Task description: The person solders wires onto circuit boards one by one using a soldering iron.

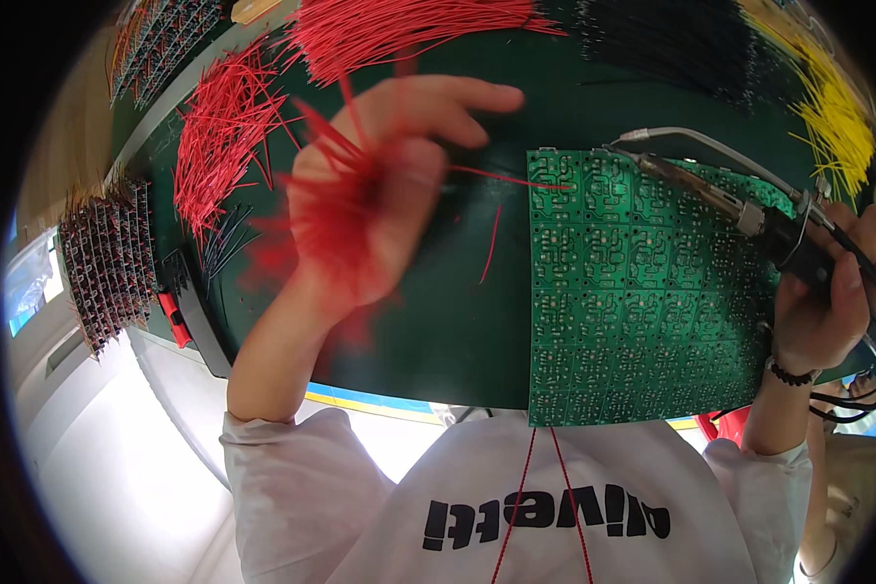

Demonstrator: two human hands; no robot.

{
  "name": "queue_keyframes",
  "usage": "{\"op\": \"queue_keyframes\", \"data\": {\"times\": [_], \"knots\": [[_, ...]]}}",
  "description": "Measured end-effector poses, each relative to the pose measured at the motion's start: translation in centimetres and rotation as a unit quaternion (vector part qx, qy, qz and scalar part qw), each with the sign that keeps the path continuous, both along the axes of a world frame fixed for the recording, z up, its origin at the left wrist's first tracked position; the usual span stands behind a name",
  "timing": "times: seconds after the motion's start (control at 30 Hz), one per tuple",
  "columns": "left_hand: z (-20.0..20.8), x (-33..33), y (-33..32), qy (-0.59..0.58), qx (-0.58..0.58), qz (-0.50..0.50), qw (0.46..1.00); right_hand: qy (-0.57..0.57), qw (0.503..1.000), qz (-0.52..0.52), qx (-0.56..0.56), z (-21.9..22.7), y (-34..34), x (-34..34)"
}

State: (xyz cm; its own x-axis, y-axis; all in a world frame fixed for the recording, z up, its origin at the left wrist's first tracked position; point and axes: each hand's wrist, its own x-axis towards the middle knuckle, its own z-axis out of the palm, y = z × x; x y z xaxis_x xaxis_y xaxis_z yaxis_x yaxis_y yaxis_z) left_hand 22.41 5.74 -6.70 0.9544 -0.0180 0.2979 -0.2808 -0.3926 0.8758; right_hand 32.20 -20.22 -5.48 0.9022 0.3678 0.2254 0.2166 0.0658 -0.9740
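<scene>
My left hand (414, 195), smeared by motion, is closed around a bundle of red wires (346, 200) that fan out on both sides of it. One single red wire (501, 177) runs from near its thumb to the upper left corner of a green circuit board panel (603, 258). Whether the thumb still grips that wire, I cannot tell. My right hand (827, 302) grips a soldering iron (784, 243) by its black handle. A thin metal feed tube (711, 138) is fixed along the iron. Both tips meet at the panel's top edge, right of the wire's end.
On the dark green mat (438, 336) lies a loose red wire (492, 243). Red wire piles (222, 136), a black wire pile (667, 44) and yellow wires (835, 122) lie around. Stacked boards (109, 258) stand at left, near a black bar (195, 316) with a red part.
</scene>
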Motion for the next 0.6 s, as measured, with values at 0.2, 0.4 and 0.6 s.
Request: {"op": "queue_keyframes", "data": {"times": [0.2, 0.4, 0.6], "knots": [[0.6, -0.2, 0.5, 0.018, -0.116, 0.173, 0.978, 0.000, 1.000, -0.006, -0.012, 1.6, -2.2, 0.7], [1.5, 0.6, 0.8, -0.103, -0.066, 0.167, 0.978, -0.008, 0.999, -0.034, 0.013, 2.1, -3.8, 1.3], [6.7, -1.8, 3.3, -0.113, -0.125, 0.266, 0.949, -0.084, 0.994, -0.041, -0.053, 2.1, -3.6, 1.3]]}}
